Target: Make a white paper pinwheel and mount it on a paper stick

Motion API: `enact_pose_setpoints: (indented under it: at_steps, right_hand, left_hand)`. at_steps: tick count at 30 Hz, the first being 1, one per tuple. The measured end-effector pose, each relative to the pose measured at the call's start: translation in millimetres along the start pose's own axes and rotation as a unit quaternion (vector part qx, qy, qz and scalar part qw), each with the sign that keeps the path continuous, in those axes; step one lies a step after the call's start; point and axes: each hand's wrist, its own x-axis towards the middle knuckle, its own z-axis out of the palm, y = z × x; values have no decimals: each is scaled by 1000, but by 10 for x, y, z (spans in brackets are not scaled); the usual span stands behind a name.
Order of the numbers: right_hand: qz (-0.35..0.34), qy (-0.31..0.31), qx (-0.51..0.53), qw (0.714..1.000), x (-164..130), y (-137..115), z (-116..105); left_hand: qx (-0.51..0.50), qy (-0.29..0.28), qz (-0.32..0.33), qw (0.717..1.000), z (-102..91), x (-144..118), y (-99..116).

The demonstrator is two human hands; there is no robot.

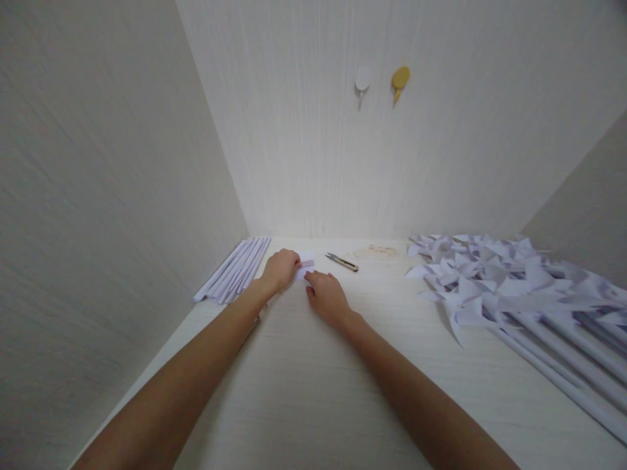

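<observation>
Both my hands rest on the pale wooden table near its far edge. My left hand presses down on a small white and pink piece of paper with curled fingers. My right hand lies just to the right, its fingertips touching the same paper's near edge. The paper lies flat and is mostly hidden under the two hands.
A small pair of thread snips lies right of the paper. A bundle of rolled white paper sticks leans along the left wall. A heap of white paper pinwheels on sticks fills the right side. Two hooks hang on the back wall.
</observation>
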Motion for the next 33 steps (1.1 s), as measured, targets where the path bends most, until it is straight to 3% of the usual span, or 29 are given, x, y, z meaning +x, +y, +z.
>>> enact_pose_setpoints:
  at_steps: [6,8,10,12,15,17,19,21,24,26,33]
  right_hand:
    - [-5,1,19,1000,-12,-6,23]
    - [-1,32,82,996,-5,9,24]
    - [36,94,189,977,-6,43,-1]
    - [101,152,323,929,-41,101,-63]
    - [169,168,512,826,-205,218,-211]
    - [158,163,582,780,-388,288,-318]
    - [163,143,621,753,-596,333,-404]
    - [170,140,621,753,-790,353,-451]
    - [174,137,560,799,-996,363,-447]
    - [177,123,549,808,-1067,367,-415]
    - [163,84,552,814,-1097,360,-384]
  left_hand:
    - [-57,134,-55,988,-328,-24,76]
    - [-141,195,-71,968,-476,-26,114]
    - [-280,233,-104,926,-600,-49,171]
    - [-417,247,-139,864,-671,-106,252]
    - [-566,200,-140,787,-650,-248,409]
    - [-595,164,-134,775,-566,-360,525]
    - [-598,125,-123,782,-454,-473,637]
    - [-597,103,-124,786,-338,-580,737]
    - [-593,88,-145,787,-174,-720,847]
    - [-598,84,-150,783,-66,-792,887]
    - [-680,70,-160,712,219,-901,858]
